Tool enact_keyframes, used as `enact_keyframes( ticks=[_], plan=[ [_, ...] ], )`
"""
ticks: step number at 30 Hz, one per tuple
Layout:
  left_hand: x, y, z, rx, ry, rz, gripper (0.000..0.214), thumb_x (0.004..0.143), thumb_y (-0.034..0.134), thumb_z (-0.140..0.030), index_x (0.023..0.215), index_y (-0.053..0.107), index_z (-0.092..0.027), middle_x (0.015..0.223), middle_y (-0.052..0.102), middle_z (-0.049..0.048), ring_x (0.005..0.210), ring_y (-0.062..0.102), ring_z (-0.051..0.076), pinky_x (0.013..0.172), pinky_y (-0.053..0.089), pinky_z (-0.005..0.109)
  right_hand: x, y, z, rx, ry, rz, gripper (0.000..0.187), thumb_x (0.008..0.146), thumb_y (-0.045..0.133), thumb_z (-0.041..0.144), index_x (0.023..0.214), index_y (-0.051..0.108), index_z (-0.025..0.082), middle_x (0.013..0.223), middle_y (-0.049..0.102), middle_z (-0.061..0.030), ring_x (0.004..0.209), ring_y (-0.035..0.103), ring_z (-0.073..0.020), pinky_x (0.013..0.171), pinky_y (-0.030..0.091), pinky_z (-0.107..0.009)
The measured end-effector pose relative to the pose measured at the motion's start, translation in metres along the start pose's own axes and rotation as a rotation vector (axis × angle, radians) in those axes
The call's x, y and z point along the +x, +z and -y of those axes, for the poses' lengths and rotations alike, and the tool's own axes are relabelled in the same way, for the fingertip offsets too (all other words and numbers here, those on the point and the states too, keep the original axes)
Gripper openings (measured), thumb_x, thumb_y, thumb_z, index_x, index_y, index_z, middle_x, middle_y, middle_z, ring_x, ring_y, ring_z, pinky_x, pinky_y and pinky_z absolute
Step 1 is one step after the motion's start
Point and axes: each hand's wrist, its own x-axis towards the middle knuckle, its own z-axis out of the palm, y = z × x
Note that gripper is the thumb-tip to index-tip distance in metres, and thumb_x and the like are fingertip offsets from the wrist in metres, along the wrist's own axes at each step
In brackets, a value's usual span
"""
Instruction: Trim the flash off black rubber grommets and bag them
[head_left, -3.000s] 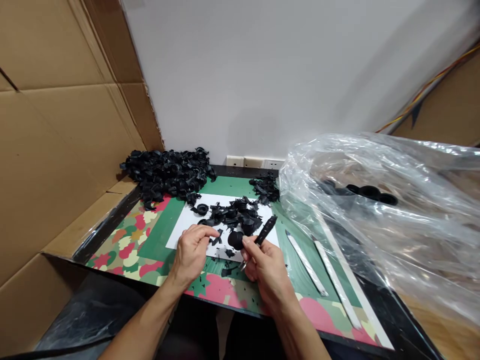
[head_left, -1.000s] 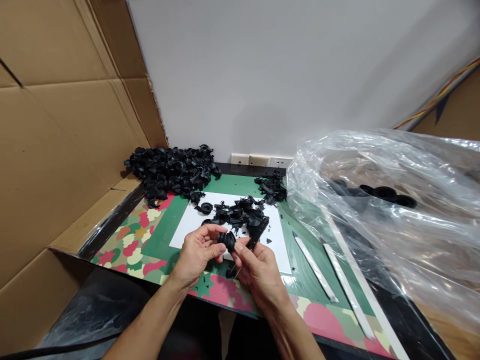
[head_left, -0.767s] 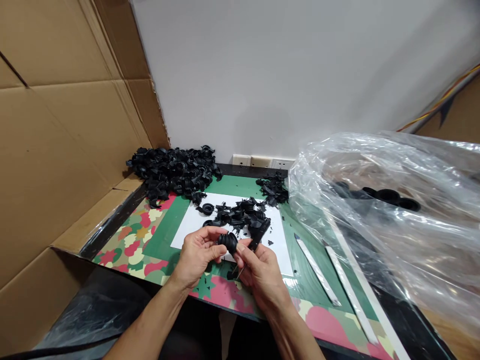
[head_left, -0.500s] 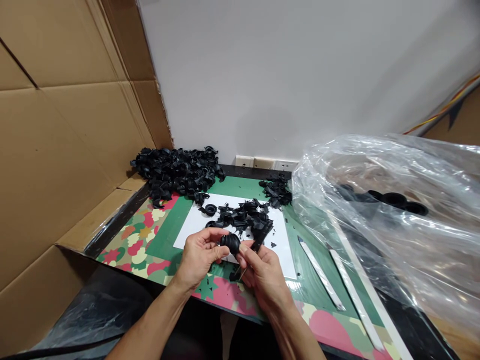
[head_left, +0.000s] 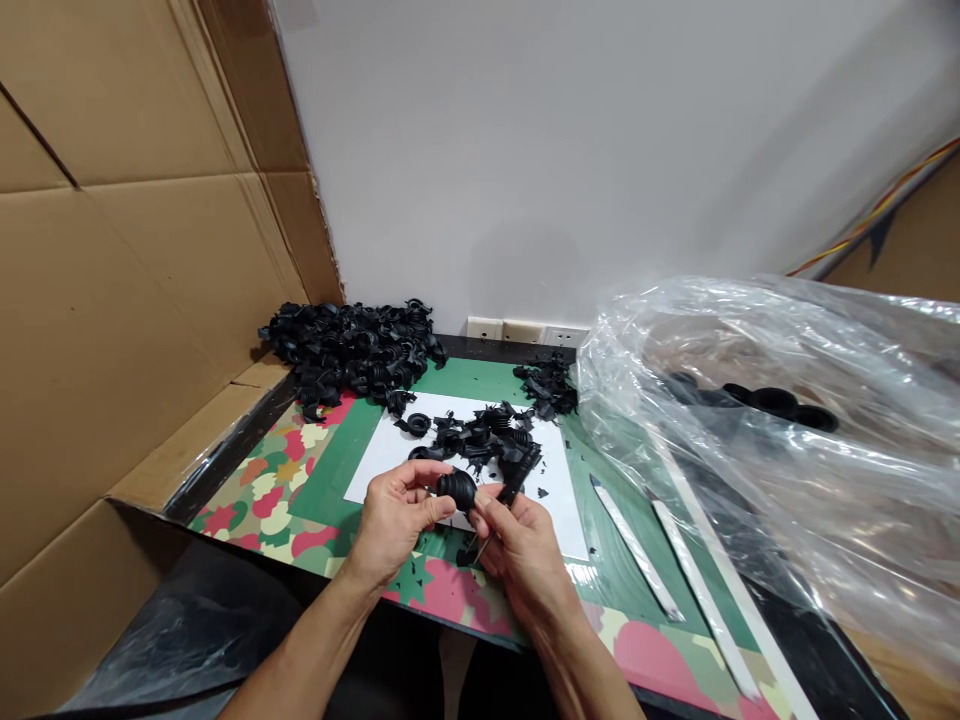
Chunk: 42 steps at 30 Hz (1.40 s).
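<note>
Between my two hands is a small ribbed black rubber boot [head_left: 457,489], tilted over the near part of a white sheet [head_left: 566,500]. My left hand [head_left: 401,515] grips its left end between thumb and fingers. My right hand [head_left: 521,540] is closed, its thumb and forefinger pinching the boot's right edge. Also in the right hand is a slim tool with a black handle [head_left: 520,475]; its thin metal end points down toward me, and its exact kind does not show. Black rubber pieces [head_left: 487,432] lie on the sheet just beyond my hands.
A large heap of black rubber parts [head_left: 352,350] is at the back left, with a smaller scrap pile [head_left: 549,385] at the back. Two white-wrapped blades or sticks [head_left: 637,548] lie right. A clear plastic bag [head_left: 720,340] holds black rings. Cardboard [head_left: 150,250] walls the left.
The view has shifted slightly. Both hands keep their hold on the boot, which looks turned a little, and the tool stays in my right hand.
</note>
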Motion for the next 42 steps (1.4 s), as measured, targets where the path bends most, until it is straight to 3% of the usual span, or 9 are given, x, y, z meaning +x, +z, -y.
enact_keyframes(
  ticks=[14,19,25,35,42],
  plan=[
    [-0.002,-0.003,0.001,0.044,0.019,-0.01,0.029,0.05,0.079,-0.014,0.078,0.073,-0.013,0.046,0.048,-0.0075,0.042,0.04,0.005,0.045,0.033,0.018,0.0,0.002,-0.003,-0.032,-0.006,0.023,0.038,0.064,0.077,0.045,0.061,0.05,0.017,0.045,0.045,0.0091,0.028,0.024,-0.0003,0.029,0.02,-0.016],
    [0.003,-0.013,-0.002,-0.201,-0.109,0.042,0.037,0.059,0.08,-0.031,0.09,0.07,-0.014,0.053,0.059,-0.0016,0.038,0.043,0.006,0.036,0.021,0.017,-0.006,0.007,0.003,-0.016,-0.018,-0.003,0.042,0.059,0.081,0.048,0.072,0.058,0.016,0.046,0.048,0.0085,0.03,0.026,-0.0007,0.032,0.019,-0.016],
    [0.006,-0.025,-0.004,-0.41,-0.182,0.094,0.036,0.06,0.081,-0.036,0.081,0.065,-0.012,0.073,0.071,0.0097,0.038,0.046,0.006,0.034,0.019,0.017,-0.01,-0.001,0.009,0.033,-0.031,-0.069,0.042,0.055,0.085,0.046,0.072,0.061,0.015,0.047,0.048,0.0082,0.033,0.025,-0.0002,0.034,0.019,-0.016],
    [0.003,-0.025,-0.002,-0.378,-0.158,0.108,0.039,0.064,0.079,-0.034,0.094,0.068,-0.01,0.073,0.071,0.0115,0.04,0.048,0.007,0.036,0.015,0.017,-0.015,-0.001,0.013,-0.113,-0.064,-0.047,0.054,0.058,0.076,0.065,0.069,0.064,0.013,0.046,0.048,0.0044,0.038,0.029,-0.003,0.039,0.018,-0.017],
    [0.002,-0.023,-0.002,-0.217,-0.114,0.074,0.046,0.065,0.076,-0.042,0.099,0.069,-0.012,0.07,0.065,0.0059,0.041,0.045,0.006,0.038,0.019,0.019,-0.014,-0.001,0.009,-0.183,-0.053,-0.032,0.052,0.059,0.076,0.063,0.067,0.062,0.013,0.044,0.049,0.0039,0.038,0.032,-0.0038,0.039,0.02,-0.018]
  ],
)
